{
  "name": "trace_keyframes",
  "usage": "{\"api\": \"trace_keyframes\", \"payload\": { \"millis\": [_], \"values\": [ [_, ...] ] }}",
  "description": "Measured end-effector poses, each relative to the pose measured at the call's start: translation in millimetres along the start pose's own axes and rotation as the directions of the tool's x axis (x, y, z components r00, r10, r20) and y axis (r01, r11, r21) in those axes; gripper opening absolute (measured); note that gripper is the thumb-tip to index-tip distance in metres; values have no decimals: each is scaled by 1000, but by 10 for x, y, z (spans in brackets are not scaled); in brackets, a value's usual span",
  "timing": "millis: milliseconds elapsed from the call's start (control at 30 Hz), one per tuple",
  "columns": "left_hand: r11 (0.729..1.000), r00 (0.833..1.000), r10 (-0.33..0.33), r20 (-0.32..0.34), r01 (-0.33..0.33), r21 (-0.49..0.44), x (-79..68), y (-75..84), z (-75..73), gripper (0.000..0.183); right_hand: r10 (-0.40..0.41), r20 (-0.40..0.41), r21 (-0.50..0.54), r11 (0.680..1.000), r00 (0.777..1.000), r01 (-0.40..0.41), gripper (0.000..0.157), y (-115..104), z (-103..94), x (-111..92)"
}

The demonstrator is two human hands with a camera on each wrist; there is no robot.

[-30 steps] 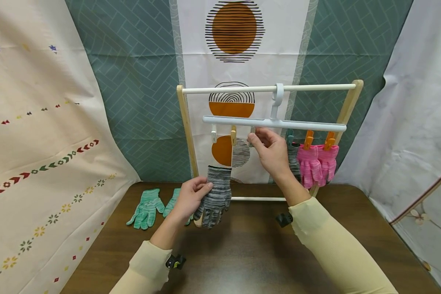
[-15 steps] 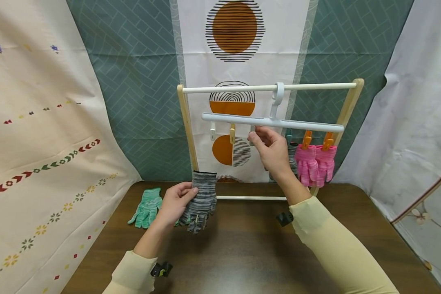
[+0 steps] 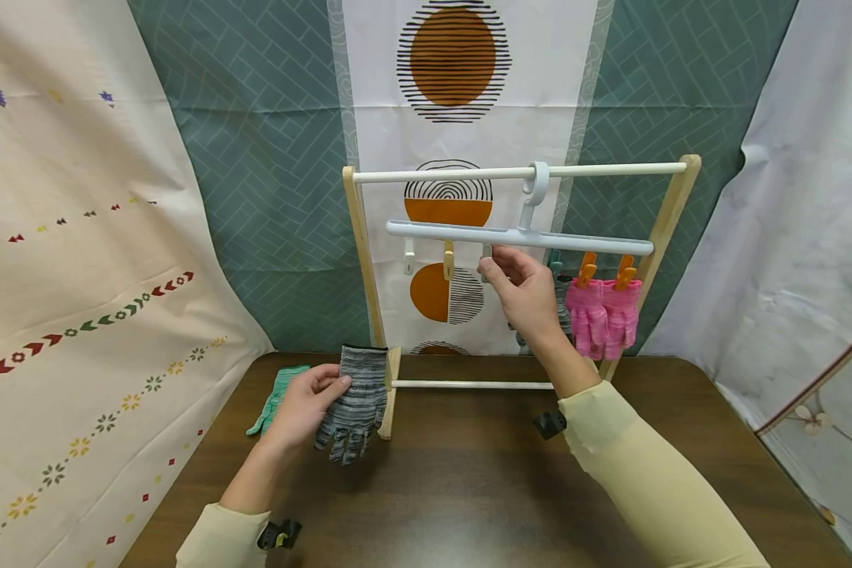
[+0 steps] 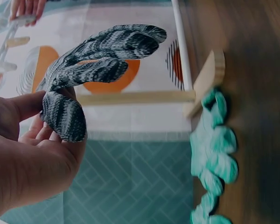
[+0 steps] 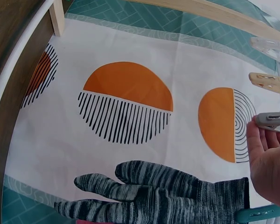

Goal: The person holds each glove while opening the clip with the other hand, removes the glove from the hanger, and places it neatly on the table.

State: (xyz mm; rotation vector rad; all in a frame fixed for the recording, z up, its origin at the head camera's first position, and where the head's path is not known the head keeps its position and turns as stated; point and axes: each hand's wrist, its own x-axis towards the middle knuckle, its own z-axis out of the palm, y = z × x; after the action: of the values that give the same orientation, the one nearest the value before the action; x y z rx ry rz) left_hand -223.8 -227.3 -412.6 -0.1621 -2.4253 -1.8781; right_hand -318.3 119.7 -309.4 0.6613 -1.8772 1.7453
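Observation:
My left hand [image 3: 301, 406] pinches a grey-and-black striped knit glove [image 3: 357, 398] near its cuff, with the glove's fingers hanging down low at the left of the wooden rack. In the left wrist view the glove's striped fingers [image 4: 102, 51] spread out beyond my thumb. Up at the pale blue hanger [image 3: 461, 233], my right hand [image 3: 528, 296] grips a grey clothespin [image 5: 273, 120] between thumb and fingers. Another striped glove [image 5: 177, 200] hangs from a teal clothespin [image 5: 259, 213]. Pink gloves [image 3: 603, 319] hang at the right end from orange clothespins [image 3: 587, 270].
Green gloves [image 4: 214, 149] lie on the brown table [image 3: 440, 489], partly hidden behind my left hand in the head view. A white clothespin [image 3: 409, 257] and a yellow one [image 3: 449, 260] hang from the hanger's left part. The rack's white top rail [image 3: 440, 175] carries the hanger.
My left hand has moved left and down with the striped glove, away from the clothespins. My right hand stays at the grey clothespin, while the hanger has shifted slightly left.

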Motion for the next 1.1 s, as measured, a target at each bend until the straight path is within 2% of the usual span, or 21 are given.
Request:
{"api": "trace_keyframes", "payload": {
  "millis": [333, 533, 733, 933, 1100],
  "values": [
    [987, 999, -43, -31, 47, 152, -104, -177, -293, 42, 2, 3, -10, 1000, 1000, -2, 39, 14, -2, 2],
    [981, 998, -68, -15, 69, 180, -144, -262, -426, 44, 4, 8, -18, 1000, 1000, -4, 39, 25, -9, -1],
    [962, 998, -62, 2, 59, 268, -195, -349, -551, 52, -3, 12, -3, 1000, 1000, 3, 40, 19, -9, -1],
    [955, 996, -90, -7, 88, 283, -247, -445, -647, 50, -4, 13, 5, 1000, 1000, 4, 39, 18, -12, -5],
    [949, 990, -139, -16, 138, 284, -287, -518, -731, 50, 3, 12, 1, 1000, 1000, -3, 40, 25, -19, -13]
  ]
}}
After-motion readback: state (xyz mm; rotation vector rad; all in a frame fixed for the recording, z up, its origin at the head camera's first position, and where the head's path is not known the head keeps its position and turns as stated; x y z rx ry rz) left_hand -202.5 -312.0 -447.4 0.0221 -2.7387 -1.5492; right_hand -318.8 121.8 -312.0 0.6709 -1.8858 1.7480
